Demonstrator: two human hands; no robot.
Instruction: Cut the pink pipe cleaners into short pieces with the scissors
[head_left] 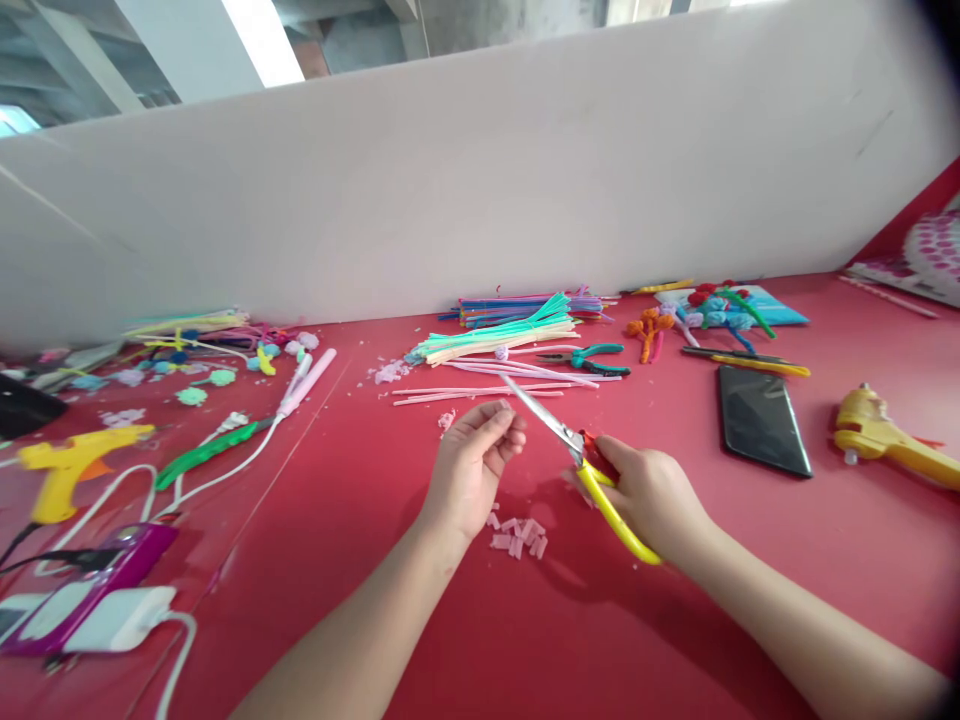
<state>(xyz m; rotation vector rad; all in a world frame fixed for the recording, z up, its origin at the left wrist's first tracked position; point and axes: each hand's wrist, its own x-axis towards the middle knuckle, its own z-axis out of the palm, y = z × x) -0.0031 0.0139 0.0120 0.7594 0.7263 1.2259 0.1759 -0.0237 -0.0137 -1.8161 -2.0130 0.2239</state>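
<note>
Yellow-handled scissors (570, 445) with slim silver blades are gripped by the closed right hand (652, 495) just right of the pink cuttings (517, 538). Their long axis slants, tips aimed up-left at the curled left hand (472, 465) (contents unclear).

**Desk:** Where do the scissors (574, 445) lie?
**Photographer:** On the table (450, 640), in the right hand (652, 495), just right of the left hand (469, 470). Cut bits (517, 538) sit before both.
**Desk:** And around?
**Photographer:** Stems (502, 335) and pliers (592, 358) lie behind, near the wall (480, 190). The phone (761, 420) lies right, with a glue gun (885, 435) beyond it. A second glue gun (67, 465) lies far left, a charger (120, 620) before it.
</note>
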